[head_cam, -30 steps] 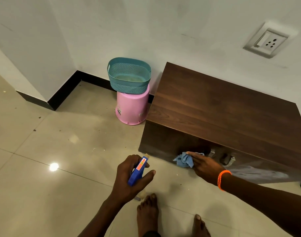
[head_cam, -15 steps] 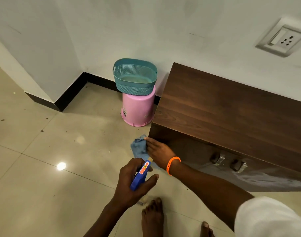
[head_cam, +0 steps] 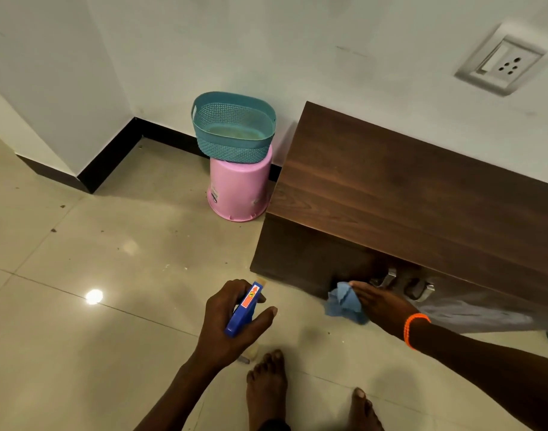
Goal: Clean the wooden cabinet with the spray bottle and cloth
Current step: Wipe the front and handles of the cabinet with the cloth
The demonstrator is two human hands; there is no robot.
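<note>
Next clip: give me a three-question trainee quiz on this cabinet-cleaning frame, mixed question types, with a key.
1. Multiple choice: what does the left hand hold? A) blue cloth B) blue spray bottle C) pink bucket
2. True or false: the right hand presses the blue cloth on the top of the wooden cabinet.
3. Fill in: the teal basket sits on an upturned ____ bucket.

Key: 1 B, the spray bottle. 2 False, the cloth is on the cabinet's front, left of the metal handles. 3 pink.
</note>
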